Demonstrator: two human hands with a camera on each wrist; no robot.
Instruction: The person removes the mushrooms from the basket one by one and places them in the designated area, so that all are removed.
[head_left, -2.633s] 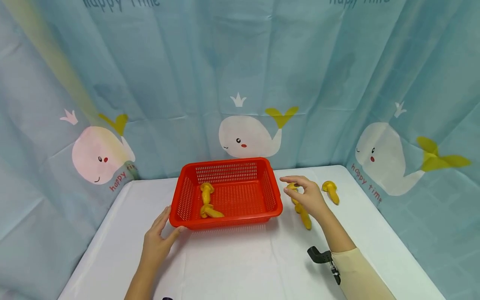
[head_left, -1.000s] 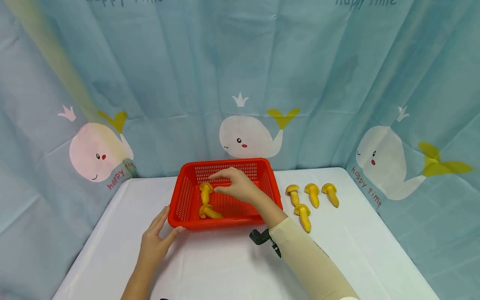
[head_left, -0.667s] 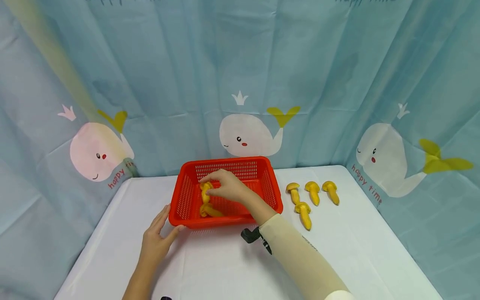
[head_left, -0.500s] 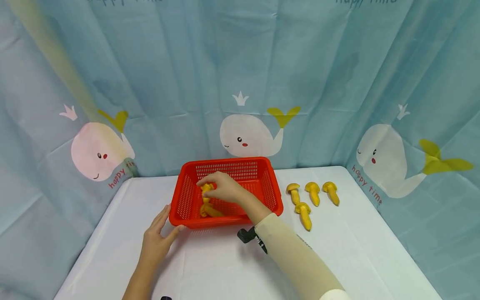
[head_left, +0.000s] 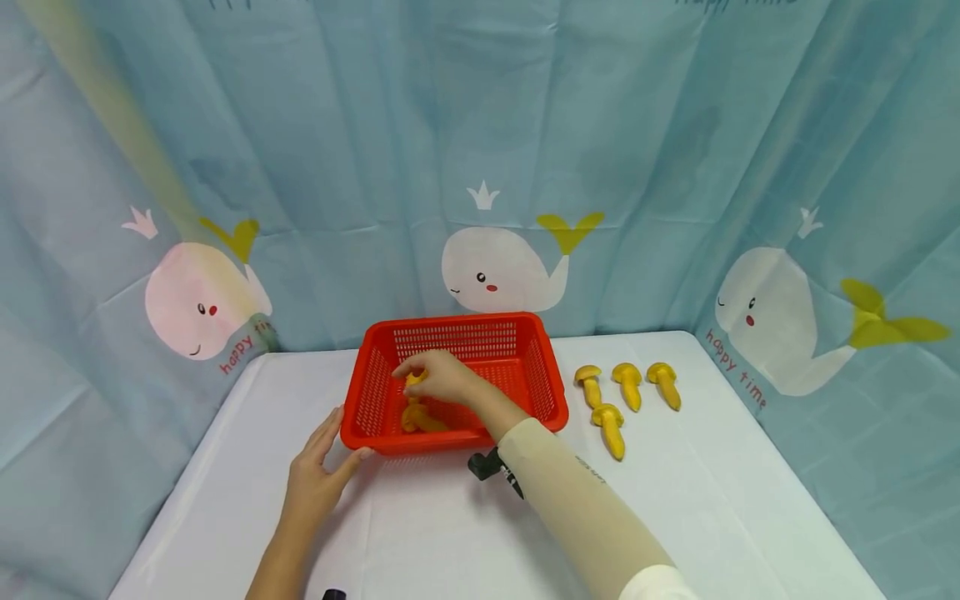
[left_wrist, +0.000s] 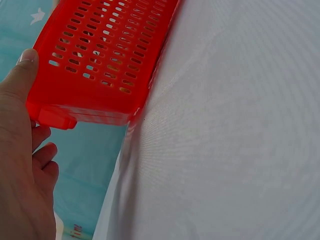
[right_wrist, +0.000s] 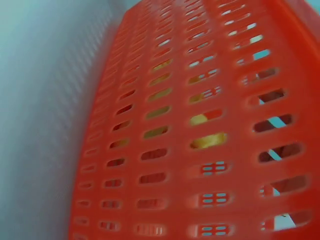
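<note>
A red plastic basket (head_left: 551,379) with slotted walls stands on the white table. My left hand (head_left: 311,487) grips its near left corner, thumb at the front and fingers along the left side; the left wrist view shows the thumb (left_wrist: 28,65) against the wall. Inside the basket, my right hand (head_left: 442,377) has thumb and forefinger curled round a yellow mushroom (head_left: 414,381), which it partly covers. Nearer the front wall lies a second mushroom (head_left: 422,419), tilted. Through the slots of the basket wall (right_wrist: 135,175), the right wrist view shows bits of yellow.
Right of the basket several more yellow mushrooms (head_left: 627,385) lie on the tablecloth (head_left: 712,492); the nearest one (head_left: 611,432) touches another by its cap. A blue curtain (head_left: 352,167) with whale prints hangs behind and at both sides. A small dark object (head_left: 334,594) shows at the bottom edge.
My right hand has come from the mushrooms at the right, leaving one there, over the basket wall and down to the mushroom inside. The left hand keeps its place at the corner.
</note>
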